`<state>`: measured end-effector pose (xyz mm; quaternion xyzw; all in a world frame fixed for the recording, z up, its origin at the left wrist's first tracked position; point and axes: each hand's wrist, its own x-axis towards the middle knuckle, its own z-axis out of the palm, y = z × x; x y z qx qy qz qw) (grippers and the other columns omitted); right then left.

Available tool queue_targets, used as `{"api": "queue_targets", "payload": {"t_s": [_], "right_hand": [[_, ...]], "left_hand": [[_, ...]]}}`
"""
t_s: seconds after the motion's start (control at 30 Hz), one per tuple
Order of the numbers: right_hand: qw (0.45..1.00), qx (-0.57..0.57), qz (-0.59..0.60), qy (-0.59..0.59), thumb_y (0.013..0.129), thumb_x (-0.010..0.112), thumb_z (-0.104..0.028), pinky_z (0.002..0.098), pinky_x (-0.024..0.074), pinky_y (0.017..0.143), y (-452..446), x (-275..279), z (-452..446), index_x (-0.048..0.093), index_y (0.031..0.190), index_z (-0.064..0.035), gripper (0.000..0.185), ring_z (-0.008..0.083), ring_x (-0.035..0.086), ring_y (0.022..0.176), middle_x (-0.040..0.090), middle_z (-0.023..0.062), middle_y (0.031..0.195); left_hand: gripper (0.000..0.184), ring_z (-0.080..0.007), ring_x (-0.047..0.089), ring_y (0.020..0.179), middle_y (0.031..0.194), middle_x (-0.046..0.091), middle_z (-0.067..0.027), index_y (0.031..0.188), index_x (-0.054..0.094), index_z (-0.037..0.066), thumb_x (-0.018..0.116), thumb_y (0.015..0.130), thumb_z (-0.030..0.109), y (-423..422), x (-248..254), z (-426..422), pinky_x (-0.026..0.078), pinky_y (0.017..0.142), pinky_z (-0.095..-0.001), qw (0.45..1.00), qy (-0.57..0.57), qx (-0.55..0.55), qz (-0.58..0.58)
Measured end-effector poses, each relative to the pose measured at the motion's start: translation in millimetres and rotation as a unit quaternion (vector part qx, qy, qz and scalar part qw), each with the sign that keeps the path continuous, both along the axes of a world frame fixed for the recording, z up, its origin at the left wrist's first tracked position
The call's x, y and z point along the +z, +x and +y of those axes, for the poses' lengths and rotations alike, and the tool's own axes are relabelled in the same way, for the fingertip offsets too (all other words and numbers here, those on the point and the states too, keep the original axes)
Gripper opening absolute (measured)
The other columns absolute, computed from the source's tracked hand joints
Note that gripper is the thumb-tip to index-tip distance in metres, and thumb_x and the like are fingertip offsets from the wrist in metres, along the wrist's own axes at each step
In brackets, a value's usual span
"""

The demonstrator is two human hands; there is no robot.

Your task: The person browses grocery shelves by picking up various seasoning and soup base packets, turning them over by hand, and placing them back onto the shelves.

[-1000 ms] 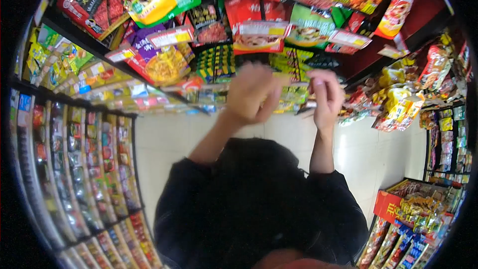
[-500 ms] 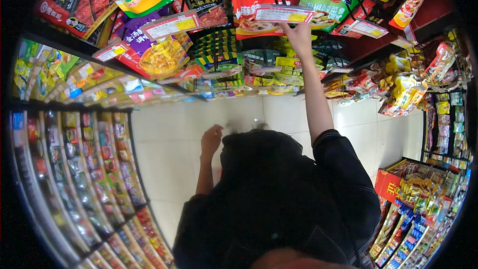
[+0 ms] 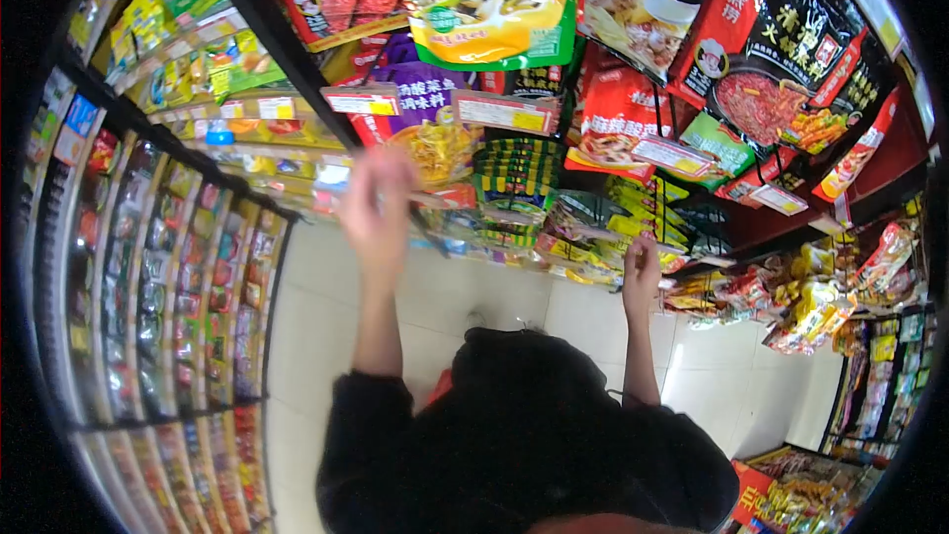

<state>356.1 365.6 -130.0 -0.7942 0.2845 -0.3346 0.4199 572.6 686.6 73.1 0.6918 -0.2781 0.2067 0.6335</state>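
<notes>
My left hand is raised before the left part of the hanging packets and blurred by motion. A gap shows between its thumb and fingers, and I see nothing held. Behind its fingertips hangs a purple and red seasoning packet. Lower and to the right, my right hand has its fingers curled in, with nothing visible in them. It is nearest to the yellow-and-black packets on the lower row; whether it touches them I cannot tell.
A large green and yellow pouch hangs above, beside red and black hotpot seasoning packets. Price tags stick out on hook ends. Shelves of small packets line the left. A red display box stands at lower right.
My right hand has come down from the price tag by the red packet. My left hand has risen from near the floor area toward the packets. The view has shifted left.
</notes>
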Motion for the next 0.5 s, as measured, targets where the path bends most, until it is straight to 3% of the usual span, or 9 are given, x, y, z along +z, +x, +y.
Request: {"api": "queue_targets", "payload": {"t_s": [0.07, 0.1, 0.17, 0.27, 0.33, 0.37, 0.43, 0.47, 0.5], "right_hand": [[1.0, 0.0, -0.005, 0.026, 0.102, 0.059, -0.012, 0.0303, 0.0519, 0.075, -11, 2, 14, 0.061, 0.114, -0.0002, 0.017, 0.017, 0.064, 0.082, 0.066, 0.0091, 0.099], [1.0, -0.009, -0.01, 0.015, 0.102, 0.059, -0.012, 0.0299, 0.0518, 0.073, -17, 2, 18, 0.061, 0.113, -0.0001, 0.016, 0.0164, 0.064, 0.08, 0.065, 0.0089, 0.099], [0.998, -0.025, -0.038, 0.044, 0.102, 0.059, -0.012, 0.0283, 0.0507, 0.068, -20, 13, 28, 0.062, 0.112, -0.0005, 0.016, 0.0144, 0.063, 0.074, 0.065, 0.0084, 0.098], [0.993, -0.011, -0.083, 0.079, 0.101, 0.059, -0.012, 0.0284, 0.05, 0.067, -23, 12, 32, 0.063, 0.113, -0.0008, 0.017, 0.0139, 0.062, 0.072, 0.066, 0.0086, 0.099], [0.996, -0.01, -0.061, 0.064, 0.101, 0.059, -0.01, 0.0283, 0.0497, 0.067, -32, 15, 31, 0.063, 0.115, -0.0012, 0.017, 0.0144, 0.061, 0.073, 0.066, 0.0084, 0.102], [0.995, -0.017, -0.059, 0.077, 0.101, 0.058, -0.01, 0.0282, 0.0496, 0.067, -37, 14, 31, 0.063, 0.114, -0.0014, 0.016, 0.0147, 0.061, 0.074, 0.065, 0.0084, 0.102], [0.995, -0.03, -0.053, 0.076, 0.101, 0.058, -0.008, 0.0279, 0.0493, 0.066, -50, 9, 29, 0.065, 0.113, -0.0021, 0.015, 0.015, 0.062, 0.077, 0.065, 0.0083, 0.104], [0.996, -0.04, -0.049, 0.063, 0.1, 0.058, -0.008, 0.0278, 0.0492, 0.066, -57, 1, 28, 0.066, 0.112, -0.0026, 0.015, 0.0151, 0.061, 0.079, 0.065, 0.0083, 0.104], [0.996, -0.05, -0.059, 0.035, 0.099, 0.059, -0.006, 0.0275, 0.049, 0.065, -62, -6, 27, 0.067, 0.11, -0.003, 0.014, 0.0154, 0.061, 0.08, 0.064, 0.0085, 0.102]], "left_hand": [[0.016, -0.0117, 0.062, 0.082, 0.097, 0.065, -0.0055, 0.112, 0.063, 0.0, 0.059, 0.103, 0.013, 41, 79, -19, 0.052, 0.077, -0.0274, 0.997, -0.027, 0.041, -0.06], [0.027, -0.0129, 0.064, 0.092, 0.104, 0.067, -0.0068, 0.12, 0.064, -0.001, 0.064, 0.101, 0.018, 51, 107, -29, 0.052, 0.083, -0.0282, 0.999, -0.039, 0.025, 0.007], [0.048, -0.0202, 0.067, 0.104, 0.116, 0.069, -0.0145, 0.126, 0.06, -0.004, 0.07, 0.097, 0.033, 92, 128, -43, 0.053, 0.09, -0.0325, 0.976, 0.144, 0.129, -0.102], [0.069, -0.0229, 0.069, 0.101, 0.109, 0.069, -0.0209, 0.13, 0.054, -0.01, 0.075, 0.091, 0.042, 126, 120, -75, 0.053, 0.086, -0.0327, 0.973, 0.173, 0.113, -0.105], [0.075, -0.0271, 0.069, 0.092, 0.1, 0.069, -0.0203, 0.123, 0.056, -0.009, 0.08, 0.083, 0.05, 121, 122, -84, 0.054, 0.083, -0.0376, 0.981, 0.125, 0.129, -0.075], [0.076, -0.0245, 0.068, 0.086, 0.097, 0.069, -0.0173, 0.12, 0.056, -0.011, 0.083, 0.08, 0.048, 129, 116, -86, 0.054, 0.079, -0.035, 0.989, 0.092, 0.094, -0.066], [0.071, -0.0181, 0.063, 0.092, 0.106, 0.067, -0.0129, 0.123, 0.051, -0.007, 0.086, 0.081, 0.038, 123, 113, -90, 0.051, 0.081, -0.0308, 0.998, 0.046, 0.012, 0.031], [0.067, -0.0178, 0.061, 0.101, 0.115, 0.065, -0.0135, 0.123, 0.051, -0.004, 0.087, 0.081, 0.034, 123, 113, -89, 0.049, 0.09, -0.0322, 0.997, 0.033, -0.011, 0.074], [0.069, -0.0193, 0.063, 0.105, 0.121, 0.066, -0.0127, 0.135, 0.051, -0.004, 0.083, 0.086, 0.034, 138, 106, -85, 0.048, 0.096, -0.0345, 0.998, 0.03, -0.05, 0.014]]}}
